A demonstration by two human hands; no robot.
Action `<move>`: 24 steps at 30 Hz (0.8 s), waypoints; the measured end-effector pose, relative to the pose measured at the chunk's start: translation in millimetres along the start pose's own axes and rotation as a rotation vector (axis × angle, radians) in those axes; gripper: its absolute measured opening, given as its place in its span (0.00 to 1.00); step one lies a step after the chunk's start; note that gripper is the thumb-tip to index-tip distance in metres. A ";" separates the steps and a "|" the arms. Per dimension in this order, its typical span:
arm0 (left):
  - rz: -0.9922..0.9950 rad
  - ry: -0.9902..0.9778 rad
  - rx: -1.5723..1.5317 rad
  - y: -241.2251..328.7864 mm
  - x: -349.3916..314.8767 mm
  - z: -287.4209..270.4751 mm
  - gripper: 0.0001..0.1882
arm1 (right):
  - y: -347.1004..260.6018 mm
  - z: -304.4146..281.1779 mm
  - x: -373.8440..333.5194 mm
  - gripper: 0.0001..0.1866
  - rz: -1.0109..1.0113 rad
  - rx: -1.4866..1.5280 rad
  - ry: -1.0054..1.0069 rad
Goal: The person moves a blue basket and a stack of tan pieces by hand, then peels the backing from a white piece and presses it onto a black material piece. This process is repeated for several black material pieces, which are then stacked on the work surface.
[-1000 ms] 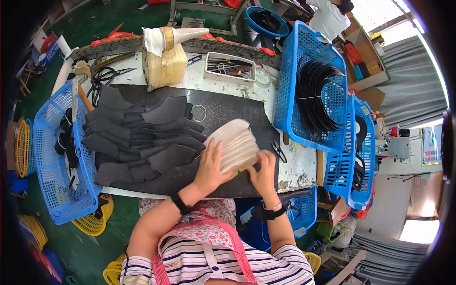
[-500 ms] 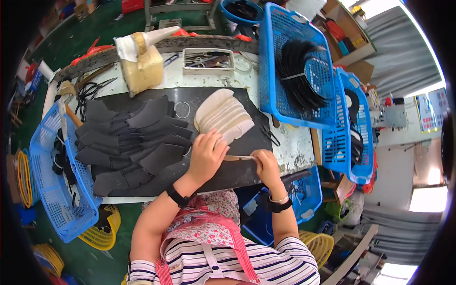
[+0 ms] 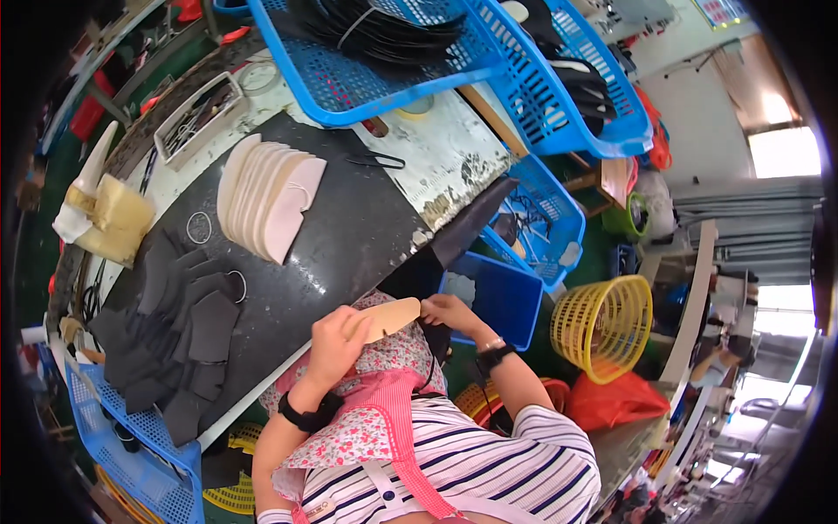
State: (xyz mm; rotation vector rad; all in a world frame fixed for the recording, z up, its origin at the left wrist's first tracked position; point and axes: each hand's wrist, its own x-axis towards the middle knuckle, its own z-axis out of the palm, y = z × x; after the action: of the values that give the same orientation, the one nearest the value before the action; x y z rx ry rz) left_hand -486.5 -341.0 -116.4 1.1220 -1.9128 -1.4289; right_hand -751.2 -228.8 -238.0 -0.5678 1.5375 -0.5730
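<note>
Over my lap, just off the table's front edge, I hold a flat cream shoe-part-like piece point(image 3: 391, 320) with rounded ends and a small dark notch. My left hand point(image 3: 339, 347) is closed on its left end, thumb and fingers pinching it. The fingers of my right hand point(image 3: 454, 315) pinch its right tip. On the black mat point(image 3: 353, 236) stands a row of similar cream pieces point(image 3: 260, 199), leaning together. Left of it lies a pile of dark grey cut pieces point(image 3: 179, 319) with a thin white ring point(image 3: 199, 228) beside it.
Black thread snips point(image 3: 377, 161) lie near a blue basket point(image 3: 323, 112) of bundled black strips. A white tool tray point(image 3: 199, 122) and a yellowish block point(image 3: 120, 218) stand farther left. Right of my lap are a blue bin point(image 3: 502, 301) and a yellow basket point(image 3: 602, 327).
My view has turned to the right. Both hands have drawn back from the table to over my lap with the cream piece, whose broad face now shows instead of its edge.
</note>
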 end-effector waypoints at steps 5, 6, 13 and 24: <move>-0.114 0.131 0.092 -6.5 -24.6 -18.2 0.06 | 106.4 -19.1 87.4 0.32 0.316 -0.683 0.396; -0.148 0.141 0.082 -8.9 -30.2 -20.2 0.07 | 110.6 -17.7 98.4 0.34 0.353 -0.607 0.361; -0.208 0.189 0.113 -12.1 -45.2 -16.3 0.07 | 108.9 -40.6 148.2 0.32 0.274 -0.523 0.763; -0.017 0.299 -0.009 2.3 -36.4 -11.6 0.12 | 224.4 -152.8 311.8 0.12 -0.338 -2.157 0.576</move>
State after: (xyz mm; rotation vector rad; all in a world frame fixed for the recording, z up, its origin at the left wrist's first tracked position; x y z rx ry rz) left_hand -458.6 -316.4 -107.4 1.2704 -1.6890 -1.1990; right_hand -919.0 -264.8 -614.1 -2.3945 2.1314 1.1345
